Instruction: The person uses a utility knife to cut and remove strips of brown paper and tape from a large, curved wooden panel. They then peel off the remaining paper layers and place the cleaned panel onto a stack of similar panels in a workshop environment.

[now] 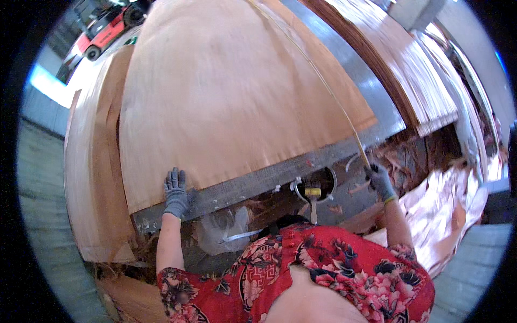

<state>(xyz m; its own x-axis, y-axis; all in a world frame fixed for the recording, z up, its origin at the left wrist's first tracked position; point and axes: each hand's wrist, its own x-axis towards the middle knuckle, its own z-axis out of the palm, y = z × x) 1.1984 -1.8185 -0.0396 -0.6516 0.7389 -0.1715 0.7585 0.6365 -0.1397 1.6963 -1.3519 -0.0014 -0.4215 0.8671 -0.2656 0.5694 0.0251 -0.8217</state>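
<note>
A broad sheet of pale wood veneer (226,97) covers most of the table (242,188), whose grey near edge shows below it. My left hand (176,194), in a grey glove, lies flat on the sheet's near left part with its fingers pointing away from me. To the right, my right hand (381,182), also gloved in grey, is closed around the near end of a long thin yellowish stick (323,81). The stick reaches far across the sheet, along its right side. What the stick's far end touches is out of view.
A brush (312,191) rests across a round pot (332,185) below the table's near edge. Stacked veneer stands at the left (102,161) and right (398,64). Torn veneer scraps (447,199) lie at lower right. An orange forklift (107,28) stands far left.
</note>
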